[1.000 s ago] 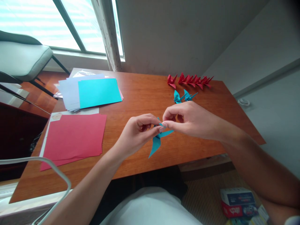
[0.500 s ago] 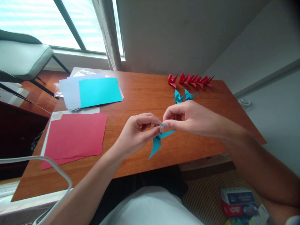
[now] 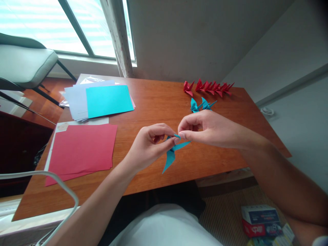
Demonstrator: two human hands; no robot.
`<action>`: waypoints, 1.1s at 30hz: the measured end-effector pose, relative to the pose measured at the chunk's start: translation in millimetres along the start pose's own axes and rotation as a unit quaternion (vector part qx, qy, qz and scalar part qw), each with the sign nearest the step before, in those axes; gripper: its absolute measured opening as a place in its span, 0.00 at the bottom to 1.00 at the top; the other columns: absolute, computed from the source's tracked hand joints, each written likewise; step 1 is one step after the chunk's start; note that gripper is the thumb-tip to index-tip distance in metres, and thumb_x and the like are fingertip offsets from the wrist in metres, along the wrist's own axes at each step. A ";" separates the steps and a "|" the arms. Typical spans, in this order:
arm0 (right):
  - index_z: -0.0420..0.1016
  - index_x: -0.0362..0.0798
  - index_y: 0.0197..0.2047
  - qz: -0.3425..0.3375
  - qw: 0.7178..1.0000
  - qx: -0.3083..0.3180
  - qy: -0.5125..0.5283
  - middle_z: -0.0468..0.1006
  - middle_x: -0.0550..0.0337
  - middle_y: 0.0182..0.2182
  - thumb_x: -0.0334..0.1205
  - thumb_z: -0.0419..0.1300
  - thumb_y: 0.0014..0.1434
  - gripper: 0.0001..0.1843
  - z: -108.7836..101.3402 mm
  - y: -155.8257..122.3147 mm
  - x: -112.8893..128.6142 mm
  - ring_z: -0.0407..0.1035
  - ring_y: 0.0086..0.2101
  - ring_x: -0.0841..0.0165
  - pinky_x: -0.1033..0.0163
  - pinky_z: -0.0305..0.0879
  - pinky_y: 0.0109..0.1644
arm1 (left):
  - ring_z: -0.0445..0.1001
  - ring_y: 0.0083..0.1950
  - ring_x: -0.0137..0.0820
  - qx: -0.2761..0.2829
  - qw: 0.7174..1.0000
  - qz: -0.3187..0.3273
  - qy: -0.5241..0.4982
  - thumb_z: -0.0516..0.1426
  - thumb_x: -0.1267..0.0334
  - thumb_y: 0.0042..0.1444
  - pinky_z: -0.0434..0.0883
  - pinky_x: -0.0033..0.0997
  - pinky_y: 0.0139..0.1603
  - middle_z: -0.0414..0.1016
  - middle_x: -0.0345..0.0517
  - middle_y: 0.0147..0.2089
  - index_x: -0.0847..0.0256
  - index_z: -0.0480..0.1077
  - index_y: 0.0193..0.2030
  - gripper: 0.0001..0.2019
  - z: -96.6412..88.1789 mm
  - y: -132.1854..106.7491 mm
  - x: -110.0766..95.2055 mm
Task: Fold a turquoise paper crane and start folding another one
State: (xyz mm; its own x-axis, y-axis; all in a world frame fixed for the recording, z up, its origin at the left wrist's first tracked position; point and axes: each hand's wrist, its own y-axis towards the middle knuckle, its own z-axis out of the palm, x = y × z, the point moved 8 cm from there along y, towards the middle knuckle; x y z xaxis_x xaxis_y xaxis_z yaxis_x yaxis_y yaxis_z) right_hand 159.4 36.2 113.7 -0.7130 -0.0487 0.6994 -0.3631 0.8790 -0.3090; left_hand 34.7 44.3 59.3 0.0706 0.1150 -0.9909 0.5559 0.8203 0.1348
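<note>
Plainly, the fingers (image 3: 164, 129) of the left hand (image 3: 143, 148) are closed in a narrow pinch, thumb below and index above, around the upper folds of a blue paper crane (image 3: 171, 157). Those of the right hand (image 3: 207, 131) are drawn almost together at its small raised tip; they seem to touch it, but whether paper sits between them I cannot tell. Such a piece should weigh next to nothing, crisp along its creases yet easily bent or dented, with thin points that could crumple or tear under a hard squeeze. Its layered middle looks the safest place to hold, since several folds likely stiffen it there, while the tips call for a light touch at the very end. As for looks, it is a flat, matte blue, held over the near half of the bench (image 3: 143, 109), with one sharp wing-like point hanging toward the person and another reaching out to the right beneath the right fingers; the rest hides behind the left ones. Beyond the right hand stand two small blue cranes (image 3: 194, 106), partly covered by it, and behind them a row of red paper cranes (image 3: 215, 89). Farther left lie a turquoise sheet (image 3: 110, 101) on white sheets (image 3: 75, 102), and nearer, overlapping red sheets (image 3: 83, 148).
</note>
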 end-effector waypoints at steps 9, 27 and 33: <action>0.78 0.47 0.33 -0.027 0.996 -0.028 -0.078 0.78 0.63 0.27 0.37 0.60 0.61 0.07 -0.9 -0.3 4.3 0.68 0.27 0.72 0.65 0.58 0.30 | 0.68 0.32 0.28 0.008 0.999 0.020 0.041 0.65 0.59 0.60 0.63 0.28 0.30 0.74 0.45 0.31 0.62 0.81 0.36 0.08 2.1 0.4 -2.9; 0.78 0.47 0.36 -0.115 0.988 0.024 -0.100 0.79 0.62 0.30 0.35 0.61 0.61 0.05 1.8 -2.0 11.8 0.68 0.30 0.71 0.66 0.59 0.33 | 0.72 0.35 0.30 0.044 0.998 0.017 0.049 0.64 0.58 0.60 0.66 0.27 0.33 0.78 0.46 0.35 0.61 0.81 0.38 0.08 6.6 0.2 2.0; 0.77 0.47 0.32 -0.081 0.990 0.002 -0.116 0.75 0.64 0.26 0.37 0.62 0.57 0.04 2.0 0.1 6.1 0.65 0.28 0.72 0.66 0.57 0.30 | 0.69 0.33 0.28 0.038 0.997 0.027 0.062 0.64 0.59 0.60 0.64 0.27 0.32 0.77 0.45 0.32 0.61 0.81 0.37 0.08 7.7 0.5 0.4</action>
State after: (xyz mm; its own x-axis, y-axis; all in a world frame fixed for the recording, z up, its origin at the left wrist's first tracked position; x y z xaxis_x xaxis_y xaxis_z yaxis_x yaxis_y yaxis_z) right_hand 153.8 35.0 116.7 -0.7639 -0.2972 0.5728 -0.4858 0.8491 -0.2074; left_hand 41.4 40.4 58.9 0.0026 0.2302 -0.9731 0.6152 0.7669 0.1830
